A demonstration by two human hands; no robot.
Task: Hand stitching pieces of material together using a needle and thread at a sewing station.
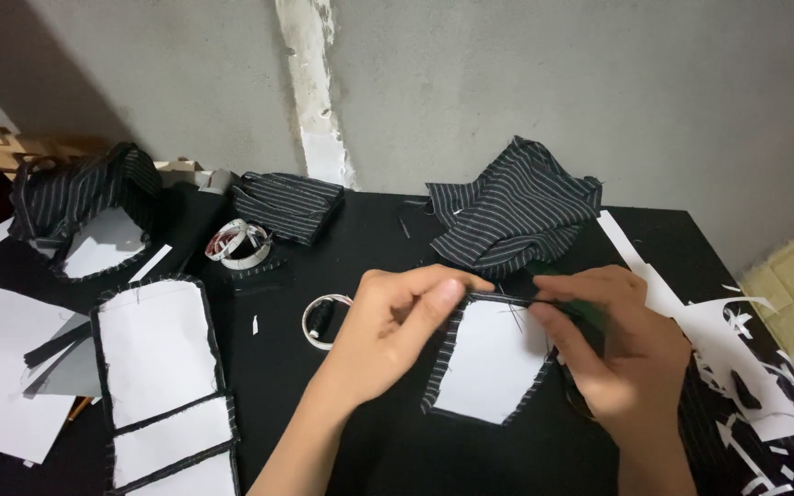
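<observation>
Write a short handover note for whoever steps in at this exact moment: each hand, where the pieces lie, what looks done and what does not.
Left hand: pinches the top left edge of the striped fabric piece, which has a white panel in its middle.
Right hand: pinches the top right edge of that piece; whether it also holds a tool cannot be told.
The piece lies flat on the black table, centre front.
Done, by the look: three white-centred pieces with folded striped edges lie at front left.
Left: loose striped fabric sits at the back, white paper scraps at right.
</observation>
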